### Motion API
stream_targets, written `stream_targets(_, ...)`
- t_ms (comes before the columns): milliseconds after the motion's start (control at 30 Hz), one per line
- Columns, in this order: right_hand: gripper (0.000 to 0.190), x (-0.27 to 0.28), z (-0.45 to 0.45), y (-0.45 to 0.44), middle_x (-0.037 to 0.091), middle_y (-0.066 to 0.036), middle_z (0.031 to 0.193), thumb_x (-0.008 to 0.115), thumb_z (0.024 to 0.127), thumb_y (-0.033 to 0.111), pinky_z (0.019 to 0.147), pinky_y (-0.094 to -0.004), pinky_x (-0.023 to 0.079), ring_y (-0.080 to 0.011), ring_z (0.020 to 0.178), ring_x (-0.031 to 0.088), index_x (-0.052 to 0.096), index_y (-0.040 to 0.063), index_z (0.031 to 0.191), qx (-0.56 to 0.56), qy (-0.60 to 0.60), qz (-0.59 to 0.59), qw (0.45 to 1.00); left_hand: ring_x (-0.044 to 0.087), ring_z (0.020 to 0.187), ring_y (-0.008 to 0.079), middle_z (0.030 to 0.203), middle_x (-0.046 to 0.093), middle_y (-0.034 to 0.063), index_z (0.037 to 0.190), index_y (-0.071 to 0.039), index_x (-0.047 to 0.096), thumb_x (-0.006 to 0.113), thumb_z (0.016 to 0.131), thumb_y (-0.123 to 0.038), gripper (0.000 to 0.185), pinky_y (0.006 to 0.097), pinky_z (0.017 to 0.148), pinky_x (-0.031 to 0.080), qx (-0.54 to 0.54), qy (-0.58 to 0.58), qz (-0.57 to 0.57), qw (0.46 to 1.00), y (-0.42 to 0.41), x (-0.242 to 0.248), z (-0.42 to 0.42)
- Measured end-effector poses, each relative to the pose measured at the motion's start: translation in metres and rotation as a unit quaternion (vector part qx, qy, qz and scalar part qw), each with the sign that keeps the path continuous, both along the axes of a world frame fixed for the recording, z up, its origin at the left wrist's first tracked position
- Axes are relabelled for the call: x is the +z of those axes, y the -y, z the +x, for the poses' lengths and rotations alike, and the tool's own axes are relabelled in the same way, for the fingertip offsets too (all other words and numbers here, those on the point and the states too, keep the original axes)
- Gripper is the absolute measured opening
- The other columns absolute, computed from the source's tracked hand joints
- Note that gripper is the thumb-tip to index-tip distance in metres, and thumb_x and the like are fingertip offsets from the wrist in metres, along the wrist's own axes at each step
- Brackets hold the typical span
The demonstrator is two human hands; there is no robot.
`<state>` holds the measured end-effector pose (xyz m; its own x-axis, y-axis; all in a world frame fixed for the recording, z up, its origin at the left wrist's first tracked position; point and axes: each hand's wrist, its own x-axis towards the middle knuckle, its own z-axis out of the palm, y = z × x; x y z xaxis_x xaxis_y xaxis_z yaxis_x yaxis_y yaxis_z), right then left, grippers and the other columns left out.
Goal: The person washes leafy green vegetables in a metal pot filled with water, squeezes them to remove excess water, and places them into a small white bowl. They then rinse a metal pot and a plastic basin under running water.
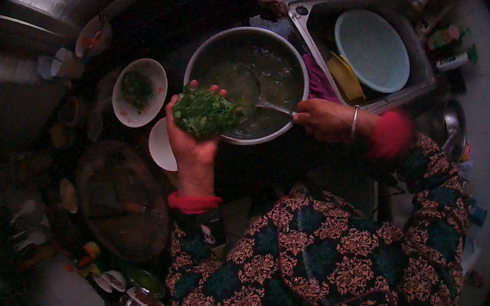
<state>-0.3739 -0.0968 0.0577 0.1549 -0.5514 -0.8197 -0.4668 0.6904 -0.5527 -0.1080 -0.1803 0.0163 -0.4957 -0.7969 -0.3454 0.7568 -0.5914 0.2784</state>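
Note:
Chopped green leaves (206,113) lie heaped on the palm of my left hand (194,140), whose fingers curl up around them at the near left rim of a large metal pot (299,118). Dark liquid with greens in it fills much of the pot. My right hand (323,120) grips the handle of a metal ladle (273,105) at the pot's right rim, and the ladle's bowl dips into the liquid. To the left of the pot, a white bowl (159,91) holds more chopped greens. Another white bowl (162,146) is partly hidden behind my left hand.
A metal sink (424,69) at the upper right holds a light blue basin (372,52), with a yellow cloth (346,78) beside it. A round wooden chopping board (117,238) with a knife lies at the left. Small dishes (146,300) stand at the lower left, and bottles (455,61) at the right.

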Motion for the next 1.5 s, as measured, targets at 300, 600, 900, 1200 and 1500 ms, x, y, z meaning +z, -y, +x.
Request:
stream_targets(300,0.027,-0.013,-0.021,-0.017,0.055,-0.005,0.073,0.052,0.099,0.033,0.045,-0.0313,0.045,-0.0166,0.055,0.054,0.056,0.006,0.098,-0.13,0.122,0.009,0.984,0.053,0.116,0.0418,0.124,0.056,0.0248,0.127,-0.009,0.053,0.042,0.095,-0.042,0.048,0.0685,0.097,0.038,0.006,0.01,0.001,1.0,0.0,0.003,0.008)
stream_targets(600,0.024,0.026,-0.056,0.014,0.06,-0.018,0.074,0.055,0.095,0.021,0.06,-0.0475,0.047,-0.0358,0.069,0.062,0.047,0.001,0.105,0.217,-0.31,-0.312,0.871,0.048,0.123,0.0443,0.13,0.051,0.0272,0.127,-0.006,0.053,0.046,0.094,-0.039,0.047,0.0674,0.102,0.035,-0.012,-0.048,-0.031,0.998,0.01,-0.008,0.014)
stream_targets(900,0.018,0.028,-0.052,0.038,0.061,-0.02,0.078,0.055,0.092,0.014,0.066,-0.0463,0.048,-0.0386,0.075,0.062,0.051,0.001,0.102,0.472,-0.225,-0.279,0.806,0.052,0.117,0.0419,0.124,0.056,0.0248,0.125,-0.008,0.054,0.043,0.095,-0.043,0.048,0.0687,0.097,0.038,0.005,0.005,-0.037,0.999,0.022,-0.007,0.009)
stream_targets(1200,0.035,0.009,-0.024,0.025,0.063,-0.022,0.087,0.058,0.093,0.032,0.07,-0.0464,0.048,-0.0357,0.082,0.063,0.059,-0.003,0.099,0.255,-0.121,-0.218,0.934,0.053,0.117,0.0428,0.125,0.055,0.0255,0.125,-0.009,0.054,0.043,0.095,-0.044,0.048,0.0702,0.096,0.038,0.013,0.009,-0.04,0.999,0.021,0.002,0.01)
stream_targets(1500,0.037,0.008,-0.019,-0.01,0.064,-0.017,0.084,0.055,0.096,0.034,0.07,-0.0442,0.048,-0.0304,0.079,0.063,0.058,-0.002,0.099,0.113,-0.063,-0.221,0.967,0.052,0.117,0.043,0.125,0.056,0.0264,0.128,-0.008,0.053,0.042,0.095,-0.041,0.047,0.0693,0.097,0.038,0.0,-0.012,-0.039,0.999,0.012,0.006,0.006)
